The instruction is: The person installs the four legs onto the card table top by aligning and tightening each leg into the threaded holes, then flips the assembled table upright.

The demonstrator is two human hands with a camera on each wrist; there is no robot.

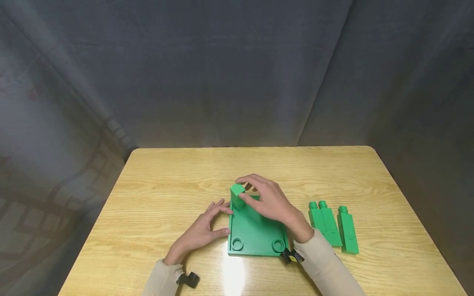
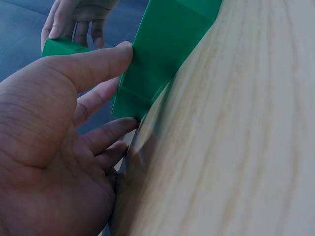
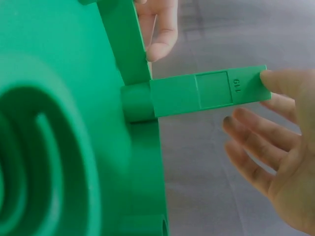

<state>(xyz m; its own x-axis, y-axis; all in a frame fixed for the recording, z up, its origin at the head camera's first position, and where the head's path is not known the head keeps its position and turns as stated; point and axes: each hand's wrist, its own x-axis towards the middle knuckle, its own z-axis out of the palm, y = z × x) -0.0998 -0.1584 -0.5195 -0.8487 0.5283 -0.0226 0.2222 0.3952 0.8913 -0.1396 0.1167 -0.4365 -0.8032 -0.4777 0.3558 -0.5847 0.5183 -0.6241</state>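
Observation:
A green square tabletop (image 1: 255, 230) lies on the table with its rimmed, socketed side up. At its far left corner stands an upright green leg (image 1: 237, 198), its lower end in the round socket. My right hand (image 1: 269, 201) pinches the leg's upper end between thumb and index finger, the other fingers spread loose. In the right wrist view, the leg (image 3: 189, 94) has raised lettering near its top. My left hand (image 1: 201, 230) touches the tabletop's left side with thumb and fingertips, fingers fairly extended and spread along the edge.
Right of the tabletop lie several loose green legs (image 1: 347, 232) with threaded ends pointing away. Two round sockets, near left (image 1: 237, 244) and near right (image 1: 278, 246), show at the tabletop's near corners. Beneath everything is a wooden table (image 1: 166, 176); a grey curtain (image 1: 222, 82) hangs behind.

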